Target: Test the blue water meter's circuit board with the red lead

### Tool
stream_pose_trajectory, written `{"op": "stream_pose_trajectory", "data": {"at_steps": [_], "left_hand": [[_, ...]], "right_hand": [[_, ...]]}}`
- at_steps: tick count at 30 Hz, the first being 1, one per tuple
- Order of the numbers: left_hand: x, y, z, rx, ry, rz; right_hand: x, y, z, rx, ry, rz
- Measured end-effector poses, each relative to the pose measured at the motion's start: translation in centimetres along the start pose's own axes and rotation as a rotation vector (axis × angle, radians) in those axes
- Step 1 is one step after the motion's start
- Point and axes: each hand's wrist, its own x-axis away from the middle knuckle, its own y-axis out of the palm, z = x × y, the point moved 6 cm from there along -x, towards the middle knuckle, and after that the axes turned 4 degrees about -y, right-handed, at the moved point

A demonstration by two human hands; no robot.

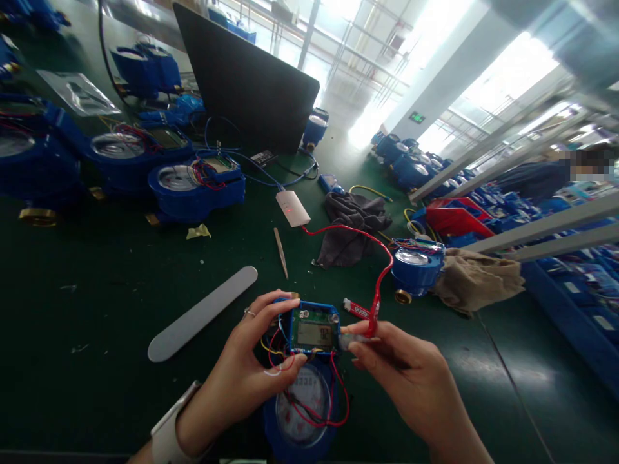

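A blue water meter (302, 412) with a round dial stands at the bottom middle, its display box with green circuit board and small LCD (314, 334) facing up. My left hand (261, 345) grips this box between thumb and fingers, with loose red, yellow and black wires around it. Between thumb and fingers of my right hand (401, 361) is a pale connector (355, 339), held at the right edge of the box; whether it is plugged in I cannot tell. From it a twisted red cable (387, 267) runs to a white adapter box (293, 209) with a red light.
Several blue water meters (193, 187) line the left, before a black monitor (246, 71). A grey strip (203, 314), tweezers (280, 252), a red labelled stick (356, 309) and a dark cloth (351, 222) lie nearby. Another meter (416, 265) and a brown cloth (476, 280) are right. A person (536, 177) is beyond.
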Motion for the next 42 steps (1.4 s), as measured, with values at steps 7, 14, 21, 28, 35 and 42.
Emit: {"op": "stream_pose_trajectory", "data": {"at_steps": [7,14,21,28,35,42], "left_hand": [[0.0,-0.1,0.1,0.003,0.009,0.017],[0.1,-0.1,0.1,0.014,-0.004,-0.001],[0.0,-0.1,0.1,0.002,-0.018,-0.014],[0.0,0.0,0.0,0.006,0.018,0.007],[-0.2,0.2,0.2,0.019,-0.012,-0.008],[-0.1,0.2,0.3,-0.008,0.001,-0.019]], "right_hand": [[-0.1,0.1,-0.3,-0.016,-0.015,0.012],[-0.3,0.0,-0.5,-0.028,-0.007,0.024],[-0.2,0.1,-0.8,0.018,-0.036,0.016],[-0.8,-0.1,-3.1,0.145,-0.194,-0.007],[-1.4,0.0,-4.4,0.250,-0.290,-0.057],[-1.0,0.6,-4.8,0.390,-0.336,-0.095]]}}
